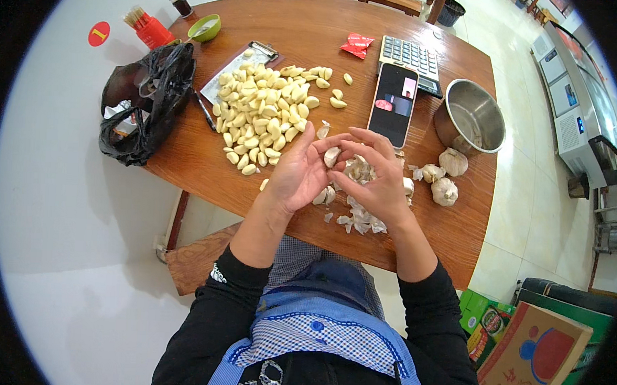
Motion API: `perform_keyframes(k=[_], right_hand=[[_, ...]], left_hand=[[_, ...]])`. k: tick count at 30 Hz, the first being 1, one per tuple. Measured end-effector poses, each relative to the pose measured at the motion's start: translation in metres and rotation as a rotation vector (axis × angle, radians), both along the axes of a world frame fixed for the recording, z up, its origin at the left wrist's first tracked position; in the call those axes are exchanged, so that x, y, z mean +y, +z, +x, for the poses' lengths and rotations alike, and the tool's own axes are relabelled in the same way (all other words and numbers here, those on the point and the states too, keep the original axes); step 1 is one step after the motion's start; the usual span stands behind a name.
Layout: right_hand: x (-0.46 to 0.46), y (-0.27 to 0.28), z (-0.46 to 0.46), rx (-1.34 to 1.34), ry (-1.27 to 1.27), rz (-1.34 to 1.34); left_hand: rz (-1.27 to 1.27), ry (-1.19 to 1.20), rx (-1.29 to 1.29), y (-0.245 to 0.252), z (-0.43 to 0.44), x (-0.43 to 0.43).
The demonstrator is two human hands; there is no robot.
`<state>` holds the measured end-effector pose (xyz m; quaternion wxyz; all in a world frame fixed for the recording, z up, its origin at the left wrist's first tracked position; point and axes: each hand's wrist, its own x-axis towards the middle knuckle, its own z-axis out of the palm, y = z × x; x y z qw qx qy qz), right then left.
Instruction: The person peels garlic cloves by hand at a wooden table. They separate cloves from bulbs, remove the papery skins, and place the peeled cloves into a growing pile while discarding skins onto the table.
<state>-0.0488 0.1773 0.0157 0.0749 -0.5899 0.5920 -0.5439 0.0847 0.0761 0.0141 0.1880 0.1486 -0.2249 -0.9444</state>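
Note:
An unpeeled garlic clove (332, 156) rests against the fingers of my left hand (301, 174), which is turned palm up. My right hand (376, 175) comes close from the other side, its thumb and fingers spread around the clove. Left of the hands lies a large heap of peeled garlic cloves (263, 110). Under and beside my right hand are papery garlic skins (359, 218), partly hidden by it. A few unpeeled cloves (325, 195) sit between my wrists. Whole garlic bulbs (445, 192) lie to the right.
A steel pot (469, 117) stands at the right, near a phone (393, 106) leaning on a calculator (410, 60). Red packets (356, 45) lie farther back. On the left are a black plastic bag (147, 103), pen (204, 111), clipboard (236, 68), green bowl (204, 28) and toothpick holder (153, 31).

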Motion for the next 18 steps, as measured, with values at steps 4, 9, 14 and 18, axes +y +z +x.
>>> perform_keyframes(k=[4, 9, 14, 18], right_hand=[[-0.002, -0.002, -0.001, 0.087, -0.03, 0.004], [-0.002, -0.003, -0.003, 0.054, 0.004, -0.012], [0.0, 0.0, -0.003, -0.065, 0.045, 0.026], [0.002, 0.001, -0.003, -0.257, 0.047, 0.043]], left_hand=[[-0.042, -0.001, 0.025, 0.003, -0.004, 0.009], [-0.182, 0.067, -0.048, 0.001, -0.004, 0.013], [-0.293, -0.002, -0.119, 0.001, 0.003, 0.011], [-0.345, 0.085, -0.163, 0.004, 0.003, 0.014]])
